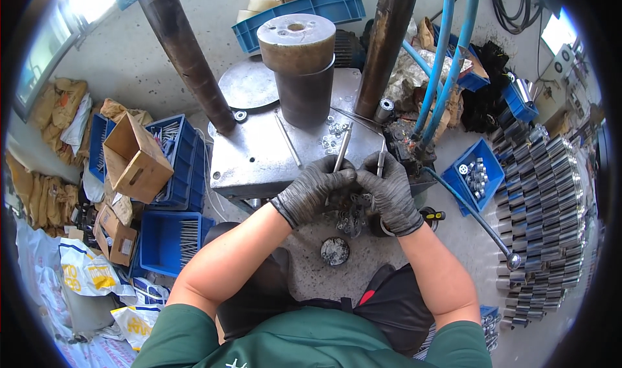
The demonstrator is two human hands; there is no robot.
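Both hands wear dark grey work gloves and are close together at the near edge of a steel press table [249, 168]. My left hand [315, 185] is closed around a smooth metal rod [344, 146], which points up and away. Just beside it, my right hand [392, 190] pinches a slim metal tool [381, 158] with a thin upper end. Beyond the hands, small metal rings [333, 135] lie scattered on the table. Another metal rod [288, 141] rests to their left. Below the hands hangs or sits a cluster of small dark metal parts [351, 220], partly hidden by the gloves.
A thick steel press ram [304, 92] stands on the table between two dark columns [188, 57]. Blue bins [170, 241] and a wooden box [137, 159] are at left. To the right are a ball-ended lever [486, 229], a blue bin [476, 173] and stacked metal cylinders [544, 225].
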